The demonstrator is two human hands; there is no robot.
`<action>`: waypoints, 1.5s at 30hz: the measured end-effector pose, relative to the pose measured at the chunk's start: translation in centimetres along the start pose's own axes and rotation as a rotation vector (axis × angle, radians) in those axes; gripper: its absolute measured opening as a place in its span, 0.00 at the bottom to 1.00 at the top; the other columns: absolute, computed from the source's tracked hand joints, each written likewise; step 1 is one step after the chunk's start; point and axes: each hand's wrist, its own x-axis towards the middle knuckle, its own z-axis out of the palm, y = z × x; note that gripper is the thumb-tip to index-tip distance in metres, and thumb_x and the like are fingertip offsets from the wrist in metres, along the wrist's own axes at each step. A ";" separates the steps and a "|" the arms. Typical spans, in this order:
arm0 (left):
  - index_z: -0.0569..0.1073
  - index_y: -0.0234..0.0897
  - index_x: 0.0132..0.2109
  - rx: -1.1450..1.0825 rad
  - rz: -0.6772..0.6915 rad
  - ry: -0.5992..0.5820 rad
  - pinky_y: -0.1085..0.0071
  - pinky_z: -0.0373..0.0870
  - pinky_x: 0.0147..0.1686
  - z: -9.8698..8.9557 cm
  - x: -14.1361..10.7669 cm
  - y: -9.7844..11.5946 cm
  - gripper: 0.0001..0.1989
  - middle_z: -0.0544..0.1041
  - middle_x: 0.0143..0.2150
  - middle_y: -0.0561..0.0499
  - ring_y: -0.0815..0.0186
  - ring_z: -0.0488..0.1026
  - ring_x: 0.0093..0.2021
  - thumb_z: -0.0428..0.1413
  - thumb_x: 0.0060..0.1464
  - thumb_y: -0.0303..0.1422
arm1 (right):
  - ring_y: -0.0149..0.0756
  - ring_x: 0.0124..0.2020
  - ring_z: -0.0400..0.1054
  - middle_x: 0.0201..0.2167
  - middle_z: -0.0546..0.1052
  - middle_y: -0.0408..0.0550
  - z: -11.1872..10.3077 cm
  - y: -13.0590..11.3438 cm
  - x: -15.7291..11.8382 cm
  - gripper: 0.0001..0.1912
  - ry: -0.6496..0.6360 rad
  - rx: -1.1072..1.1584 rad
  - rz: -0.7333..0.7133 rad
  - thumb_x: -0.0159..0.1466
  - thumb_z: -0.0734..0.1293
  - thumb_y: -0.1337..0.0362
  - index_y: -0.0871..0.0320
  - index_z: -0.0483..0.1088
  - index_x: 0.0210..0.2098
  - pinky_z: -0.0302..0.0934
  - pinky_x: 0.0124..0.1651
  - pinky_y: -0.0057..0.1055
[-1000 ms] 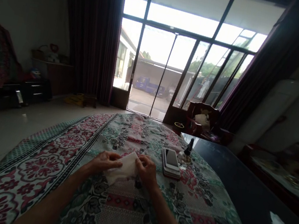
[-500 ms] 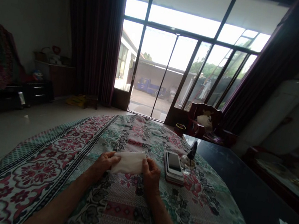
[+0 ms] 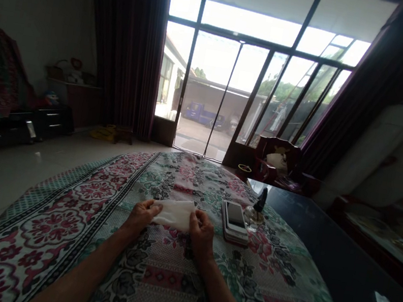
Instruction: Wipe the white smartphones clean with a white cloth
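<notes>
White tissue stretches over the patterned cloth, your left hand and right hand pinching opposite ends, a hold that likely keeps it spread.

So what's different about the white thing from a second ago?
The left hand and right hand moved apart, drawing the white sheet from tilted and drooping to wider and nearly level. Nothing was let go. The phone stack and dark-topped bottle stayed put.
</notes>
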 end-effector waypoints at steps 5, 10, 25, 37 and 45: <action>0.77 0.33 0.36 0.015 0.080 0.007 0.75 0.65 0.26 -0.5 0.3 -0.5 0.21 0.75 0.26 0.54 0.68 0.69 0.25 0.64 0.39 0.45 | 0.39 0.32 0.72 0.33 0.78 0.51 -0.1 0.2 0.2 0.24 0.009 -0.040 0.045 0.57 0.62 0.44 0.60 0.72 0.37 0.64 0.32 0.29; 0.78 0.33 0.37 0.074 0.133 0.095 0.74 0.66 0.27 -0.5 0.4 -0.3 0.24 0.75 0.27 0.53 0.65 0.71 0.28 0.63 0.38 0.48 | 0.39 0.30 0.73 0.32 0.79 0.50 -0.6 0.2 0.5 0.24 0.030 -0.098 0.094 0.58 0.63 0.44 0.58 0.72 0.38 0.64 0.31 0.30; 0.78 0.34 0.36 0.178 0.239 -0.016 0.75 0.63 0.25 -0.5 0.3 -0.4 0.17 0.73 0.25 0.54 0.68 0.67 0.25 0.61 0.44 0.43 | 0.31 0.18 0.68 0.27 0.78 0.45 -0.6 0.1 0.5 0.35 -0.253 0.167 0.214 0.58 0.66 0.46 0.59 0.59 0.58 0.55 0.16 0.23; 0.79 0.36 0.35 0.169 0.240 -0.162 0.71 0.68 0.38 -0.4 -0.2 0.4 0.14 0.79 0.37 0.48 0.59 0.73 0.39 0.59 0.45 0.42 | 0.48 0.56 0.63 0.51 0.74 0.52 -1.3 0.8 1.2 0.10 -0.036 -0.096 -0.071 0.54 0.67 0.56 0.55 0.77 0.28 0.53 0.60 0.46; 0.78 0.37 0.36 0.109 0.288 -0.151 0.71 0.68 0.40 -0.7 0.0 0.5 0.12 0.80 0.41 0.47 0.59 0.74 0.41 0.59 0.48 0.40 | 0.36 0.28 0.70 0.28 0.77 0.47 -2.0 0.0 0.8 0.19 -0.405 0.248 0.216 0.56 0.67 0.54 0.60 0.74 0.41 0.62 0.31 0.29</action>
